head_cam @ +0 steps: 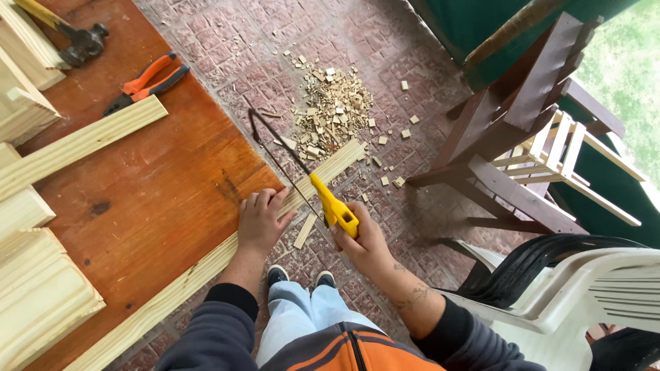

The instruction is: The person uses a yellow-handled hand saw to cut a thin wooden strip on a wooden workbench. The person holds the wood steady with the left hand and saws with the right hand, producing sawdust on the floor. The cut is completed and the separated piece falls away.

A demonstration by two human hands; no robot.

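Observation:
My left hand [261, 218] presses flat on a long pale wooden strip [199, 268] that lies along the edge of the reddish wooden table [144, 199] and sticks out past its corner. My right hand [364, 244] grips the yellow handle of a hacksaw [302, 172]. The saw's blade crosses the strip just right of my left fingers. A short offcut [305, 231] lies on the floor below the blade.
Orange-handled pliers [148, 82], a hammer [79, 38] and several pale wood planks [41, 288] lie on the table. A heap of wood scraps [333, 110] covers the brick floor. A dark wooden chair [515, 130] and stacked plastic chairs [584, 288] stand at the right.

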